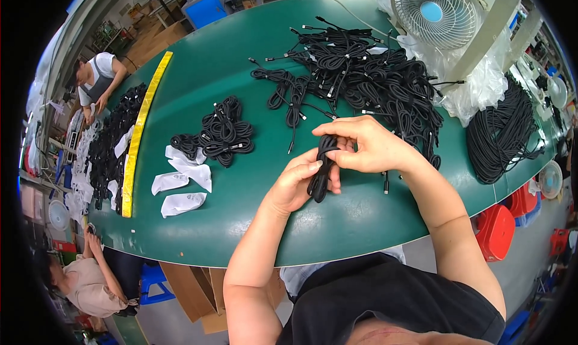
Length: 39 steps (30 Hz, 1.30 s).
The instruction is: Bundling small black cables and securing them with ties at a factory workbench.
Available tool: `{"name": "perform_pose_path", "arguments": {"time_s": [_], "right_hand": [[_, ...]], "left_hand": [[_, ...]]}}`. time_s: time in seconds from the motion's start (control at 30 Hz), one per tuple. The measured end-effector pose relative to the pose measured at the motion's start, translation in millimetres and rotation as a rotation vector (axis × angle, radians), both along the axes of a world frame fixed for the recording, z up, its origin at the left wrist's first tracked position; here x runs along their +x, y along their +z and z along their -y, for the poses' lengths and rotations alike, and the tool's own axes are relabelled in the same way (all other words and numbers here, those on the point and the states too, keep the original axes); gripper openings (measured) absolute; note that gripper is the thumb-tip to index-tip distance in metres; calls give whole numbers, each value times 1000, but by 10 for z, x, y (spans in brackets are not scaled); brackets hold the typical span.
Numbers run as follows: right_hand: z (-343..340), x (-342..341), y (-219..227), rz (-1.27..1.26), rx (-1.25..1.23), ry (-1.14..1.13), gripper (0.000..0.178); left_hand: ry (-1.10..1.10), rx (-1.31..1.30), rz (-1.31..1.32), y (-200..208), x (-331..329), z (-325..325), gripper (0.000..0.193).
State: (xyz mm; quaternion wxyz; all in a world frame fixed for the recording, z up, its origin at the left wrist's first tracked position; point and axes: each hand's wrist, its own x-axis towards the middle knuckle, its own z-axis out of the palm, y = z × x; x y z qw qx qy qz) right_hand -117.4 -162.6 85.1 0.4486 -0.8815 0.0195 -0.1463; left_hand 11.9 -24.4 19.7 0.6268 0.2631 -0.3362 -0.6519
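Note:
Between my two hands is a black cable [321, 179], folded into a slim bundle and held upright above the green table. My left hand [295, 179] grips its lower part, with the thumb lying across it. At its upper part, my right hand [370, 143] pinches the bundle with thumb and fingers; exactly what the right fingertips hold is partly hidden. Beyond my hands spreads a large heap of black bundled cables [355, 62] with small plugs showing. A smaller pile of coiled cables [226, 131] lies to the left, beside several white printed pouches [182, 205].
A yellow strip [144, 128] divides the green table [241, 224] on the left; more cables [117, 140] lie past it. Two people sit on the left side. At the right are a fan [433, 14], a large cable coil [503, 134] and red stools [497, 230].

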Motion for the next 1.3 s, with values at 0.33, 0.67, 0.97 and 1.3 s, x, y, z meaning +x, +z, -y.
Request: {"name": "perform_pose_path", "arguments": {"time_s": [0.33, 0.67, 0.97, 1.3], "right_hand": [[50, -37, 65, -108, 344, -192, 29], [108, 83, -89, -102, 824, -224, 22], [84, 236, -479, -122, 1144, -138, 24], [-114, 342, -782, -56, -137, -207, 47]], "left_hand": [[351, 66, 224, -27, 98, 11, 42], [682, 122, 383, 66, 82, -21, 44], [772, 401, 165, -8, 301, 5, 47], [905, 124, -265, -103, 562, -23, 36]]}}
